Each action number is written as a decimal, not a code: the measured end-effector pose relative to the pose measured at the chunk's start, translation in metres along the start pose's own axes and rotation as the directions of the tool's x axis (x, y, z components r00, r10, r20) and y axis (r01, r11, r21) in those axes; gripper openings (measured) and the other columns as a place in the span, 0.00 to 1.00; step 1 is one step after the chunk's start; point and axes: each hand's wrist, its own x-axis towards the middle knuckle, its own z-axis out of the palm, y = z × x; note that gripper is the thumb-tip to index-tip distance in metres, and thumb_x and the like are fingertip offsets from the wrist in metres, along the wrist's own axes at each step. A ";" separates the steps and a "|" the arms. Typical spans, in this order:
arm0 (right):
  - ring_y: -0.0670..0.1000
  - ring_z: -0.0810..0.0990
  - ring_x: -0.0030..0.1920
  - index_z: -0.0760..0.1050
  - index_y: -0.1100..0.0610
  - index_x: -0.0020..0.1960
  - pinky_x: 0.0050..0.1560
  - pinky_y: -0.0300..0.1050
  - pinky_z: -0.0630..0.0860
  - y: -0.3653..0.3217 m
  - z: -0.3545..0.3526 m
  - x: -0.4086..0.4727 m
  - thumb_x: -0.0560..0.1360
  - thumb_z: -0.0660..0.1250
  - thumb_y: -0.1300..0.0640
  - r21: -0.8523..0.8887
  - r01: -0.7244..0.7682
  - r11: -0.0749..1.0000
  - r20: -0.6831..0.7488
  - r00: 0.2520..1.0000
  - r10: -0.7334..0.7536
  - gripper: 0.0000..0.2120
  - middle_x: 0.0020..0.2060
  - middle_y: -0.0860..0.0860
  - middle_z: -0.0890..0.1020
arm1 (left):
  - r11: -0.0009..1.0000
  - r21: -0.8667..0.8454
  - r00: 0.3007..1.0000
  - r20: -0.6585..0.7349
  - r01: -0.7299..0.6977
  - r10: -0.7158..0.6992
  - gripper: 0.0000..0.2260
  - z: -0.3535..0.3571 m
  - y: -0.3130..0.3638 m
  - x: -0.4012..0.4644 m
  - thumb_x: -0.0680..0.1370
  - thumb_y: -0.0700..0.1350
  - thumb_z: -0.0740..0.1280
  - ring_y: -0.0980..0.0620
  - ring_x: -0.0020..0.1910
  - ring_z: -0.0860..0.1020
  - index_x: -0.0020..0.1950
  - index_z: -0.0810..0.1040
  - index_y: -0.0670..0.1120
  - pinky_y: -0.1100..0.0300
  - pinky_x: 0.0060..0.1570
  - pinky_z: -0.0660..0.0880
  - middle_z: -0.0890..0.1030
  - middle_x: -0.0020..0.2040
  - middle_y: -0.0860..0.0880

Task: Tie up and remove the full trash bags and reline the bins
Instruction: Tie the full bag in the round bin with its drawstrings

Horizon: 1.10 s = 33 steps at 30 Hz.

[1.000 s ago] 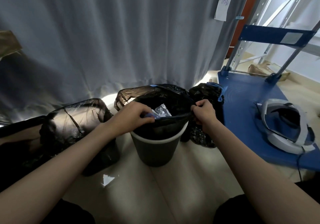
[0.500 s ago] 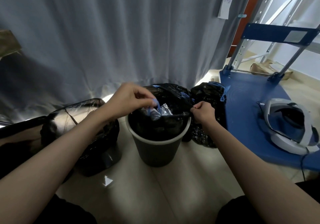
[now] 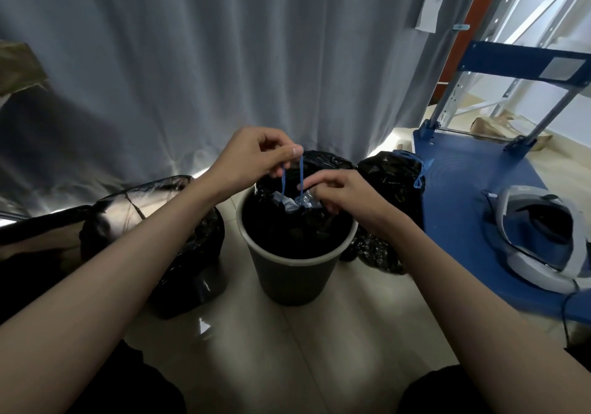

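**Drawstring drawn up, knot not yet made**

Head view: the bin (image 3: 292, 273) stood on the floor at centre, its black bag (image 3: 297, 228) full, with clear wrappers showing at the mouth. The left hand (image 3: 252, 158) pinched the blue drawstring (image 3: 300, 175) and held its loop taut above the bag. The right hand (image 3: 339, 191), at 3 o'clock of the string, had its fingers curled at the bag's gathered mouth; its grip looked closed on the plastic there. A tied bag (image 3: 388, 170) sat at the bin's 2 o'clock, another bin (image 3: 179, 254) at 9. The step in hand seemed to be cinching; next would likely come knotting the string, then lifting the bag out.
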 end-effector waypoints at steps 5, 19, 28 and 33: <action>0.46 0.72 0.28 0.80 0.66 0.50 0.31 0.35 0.70 -0.016 0.006 -0.005 0.79 0.67 0.61 0.154 0.104 0.983 0.027 0.994 -0.109 0.08 0.34 0.54 0.78 | 0.994 -0.098 0.996 0.072 -0.046 0.053 0.03 0.007 0.004 0.005 0.74 0.39 0.73 0.54 0.33 0.77 0.46 0.81 0.42 0.67 0.35 0.73 0.81 0.37 0.46; 0.49 0.72 0.34 0.77 0.61 0.43 0.36 0.40 0.70 -0.014 -0.029 -0.016 0.83 0.59 0.57 0.435 0.181 0.882 -0.246 0.966 -0.077 0.14 0.34 0.55 0.75 | 0.890 0.455 0.967 0.241 -0.041 -0.078 0.04 0.050 -0.065 0.004 0.66 0.46 0.79 0.64 0.31 0.76 0.38 0.86 0.49 0.74 0.35 0.67 0.82 0.33 0.54; 0.46 0.64 0.27 0.73 0.55 0.35 0.29 0.40 0.62 0.023 -0.045 -0.005 0.80 0.62 0.55 0.575 0.141 0.806 -0.512 0.831 0.220 0.14 0.28 0.48 0.68 | 0.801 0.593 0.952 0.283 -0.081 -0.113 0.07 0.045 -0.082 0.009 0.68 0.47 0.78 0.62 0.30 0.75 0.34 0.83 0.48 0.71 0.34 0.67 0.80 0.30 0.54; 0.46 0.65 0.27 0.71 0.55 0.33 0.28 0.40 0.62 0.036 -0.036 -0.004 0.79 0.62 0.55 0.544 0.061 0.837 -0.541 0.788 0.295 0.15 0.27 0.48 0.68 | 0.746 0.653 0.909 0.379 -0.132 -0.171 0.06 0.054 -0.098 0.004 0.68 0.48 0.78 0.64 0.29 0.73 0.35 0.83 0.50 0.64 0.40 0.70 0.76 0.27 0.60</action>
